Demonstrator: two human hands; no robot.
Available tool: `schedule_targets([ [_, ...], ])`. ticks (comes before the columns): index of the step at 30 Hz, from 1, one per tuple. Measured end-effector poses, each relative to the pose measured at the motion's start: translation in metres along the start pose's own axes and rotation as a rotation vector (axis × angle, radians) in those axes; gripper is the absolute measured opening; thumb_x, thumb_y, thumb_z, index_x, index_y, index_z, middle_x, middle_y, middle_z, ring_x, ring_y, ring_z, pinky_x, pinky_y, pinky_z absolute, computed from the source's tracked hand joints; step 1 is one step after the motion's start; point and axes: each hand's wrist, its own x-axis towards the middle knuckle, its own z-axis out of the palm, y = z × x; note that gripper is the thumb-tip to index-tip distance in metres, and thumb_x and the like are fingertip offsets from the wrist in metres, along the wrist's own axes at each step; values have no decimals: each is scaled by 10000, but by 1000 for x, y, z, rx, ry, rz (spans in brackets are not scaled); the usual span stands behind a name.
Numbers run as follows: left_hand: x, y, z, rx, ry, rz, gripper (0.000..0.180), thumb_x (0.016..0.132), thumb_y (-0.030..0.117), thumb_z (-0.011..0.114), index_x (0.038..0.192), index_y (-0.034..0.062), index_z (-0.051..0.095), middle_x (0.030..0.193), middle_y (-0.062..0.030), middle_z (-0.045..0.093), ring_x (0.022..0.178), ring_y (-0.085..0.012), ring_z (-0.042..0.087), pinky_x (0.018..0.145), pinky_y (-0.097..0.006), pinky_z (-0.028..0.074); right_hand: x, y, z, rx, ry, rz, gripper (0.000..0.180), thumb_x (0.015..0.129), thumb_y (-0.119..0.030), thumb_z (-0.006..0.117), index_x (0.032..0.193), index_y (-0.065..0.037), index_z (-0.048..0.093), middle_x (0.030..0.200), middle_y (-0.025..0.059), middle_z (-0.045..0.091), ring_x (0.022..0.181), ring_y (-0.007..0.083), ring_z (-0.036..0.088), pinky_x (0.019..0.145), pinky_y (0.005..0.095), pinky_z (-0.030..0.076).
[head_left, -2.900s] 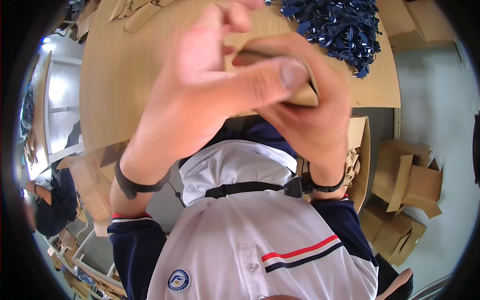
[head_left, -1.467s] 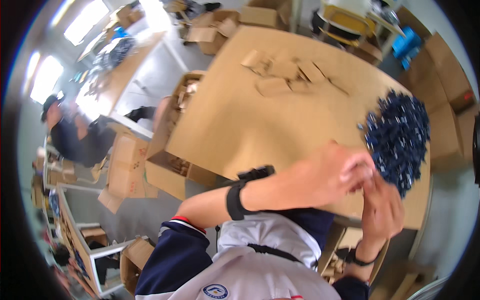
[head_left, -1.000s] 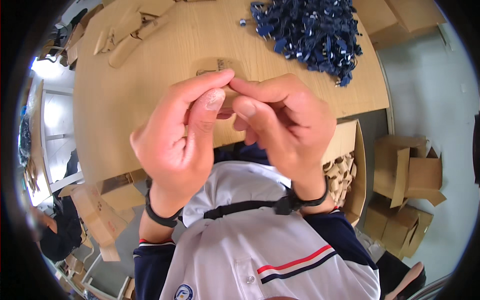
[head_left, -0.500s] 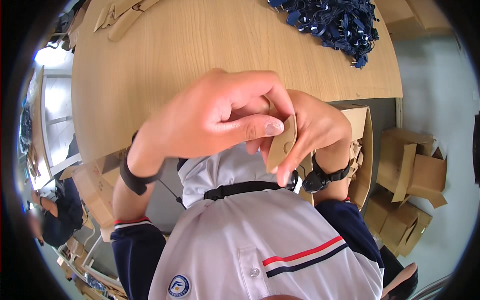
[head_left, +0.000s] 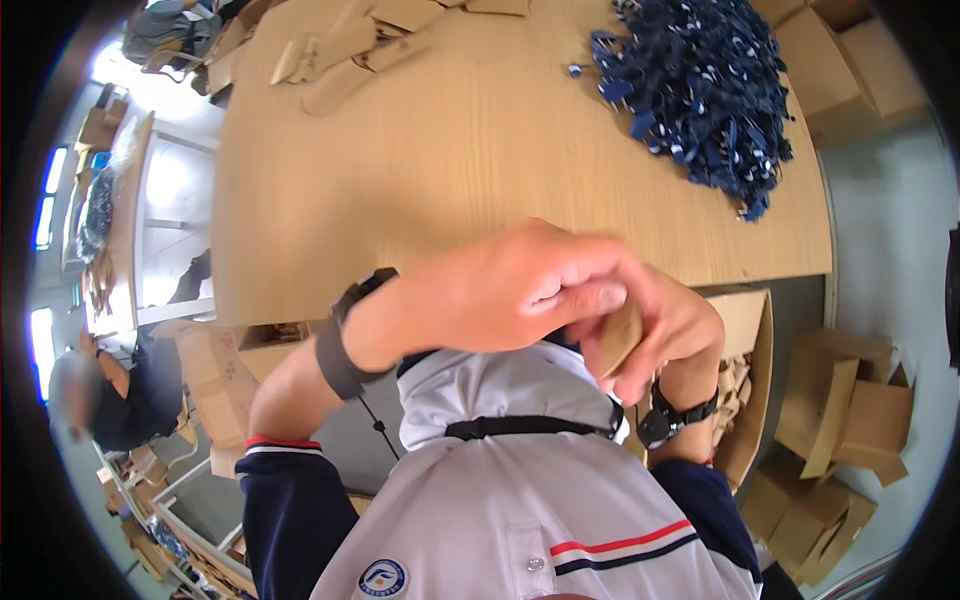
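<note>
- Both hands are pinching a small cardboard piece (head_left: pixel 620 338) close to the chest: left hand (head_left: pixel 510 290) clenching over it, right hand (head_left: pixel 670 330) gripping beneath.
- Folding seems under way; the next move likely needs firm creasing.

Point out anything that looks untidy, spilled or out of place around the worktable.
Nothing is damaged or spilled. The loosest spots: the blue pile sprawls unevenly toward the table edge, and flattened cardboard boxes lie jumbled on the floor at right. Both hands, left hand and right hand, hold a small cardboard piece normally.
</note>
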Motion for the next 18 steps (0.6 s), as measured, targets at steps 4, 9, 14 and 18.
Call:
schedule_targets([
  [4, 9, -10, 7, 615, 477, 574, 465, 884, 201, 686, 1275, 19, 514, 1101, -129, 635, 970, -323, 628, 790, -380, 521, 18, 11, 5, 352, 15, -438, 512, 645, -431, 870, 654, -57, 520, 709, 84, 593, 722, 173, 611, 635, 301, 468],
  [9, 29, -16, 7, 787, 519, 738, 668, 720, 238, 802, 1266, 7, 494, 1189, -152, 616, 1088, -335, 613, 1003, -499, 474, 10, 5, 42, 407, 556, -588, 636, 768, -458, 766, 1096, 30, 523, 952, 121, 611, 944, 190, 612, 811, 300, 478],
  [14, 42, 2, 11, 1228, 527, 498, 604, 770, 167, 666, 1319, 20, 459, 1281, -160, 544, 1222, -330, 514, 1113, -541, 295, -65, -23, 21, -502, 1213, -440, 520, 907, -254, 606, 1304, 55, 477, 1144, 126, 616, 1040, 211, 605, 924, 335, 460],
  [18, 10, 9, -65, 1120, 672, 187, 855, 739, 253, 776, 1437, 55, 324, 1492, -134, 367, 1378, -309, 351, 1120, -490, 259, -214, -3, -12, -976, 1796, 77, 252, 922, -64, 500, 1149, 40, 532, 796, 70, 608, 768, 140, 575, 722, 273, 481],
])
